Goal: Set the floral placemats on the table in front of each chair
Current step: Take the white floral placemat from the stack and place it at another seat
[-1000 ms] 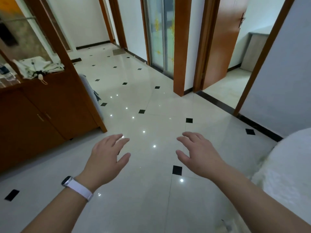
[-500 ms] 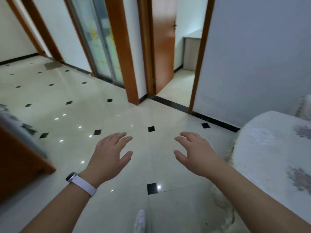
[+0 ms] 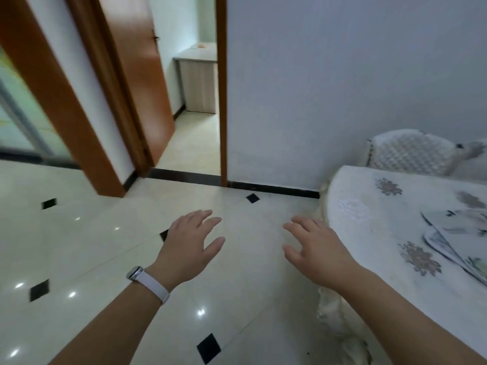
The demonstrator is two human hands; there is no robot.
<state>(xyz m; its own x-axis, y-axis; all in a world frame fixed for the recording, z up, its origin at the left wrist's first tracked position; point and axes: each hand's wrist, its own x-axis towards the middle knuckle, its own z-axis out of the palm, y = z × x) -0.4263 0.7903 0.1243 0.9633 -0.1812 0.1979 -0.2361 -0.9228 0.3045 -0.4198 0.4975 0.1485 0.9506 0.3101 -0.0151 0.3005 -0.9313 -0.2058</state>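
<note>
A round table under a white cloth with floral prints fills the right side. Floral placemats lie overlapped in a loose pile at the table's right edge, partly cut off by the frame. A white quilted chair stands behind the table against the wall. My left hand, with a white wristband, hovers palm down over the floor, fingers spread and empty. My right hand hovers just left of the table's rim, also spread and empty.
Glossy cream floor tiles with small black diamonds spread to the left. An open brown door leads to a room with a light cabinet. A grey wall stands behind the table. A sliding glass door is at far left.
The view has swung right: the wooden sideboard left the frame, and the table, the placemats and the chair came into view. Both hands stay spread and empty in front of me.
</note>
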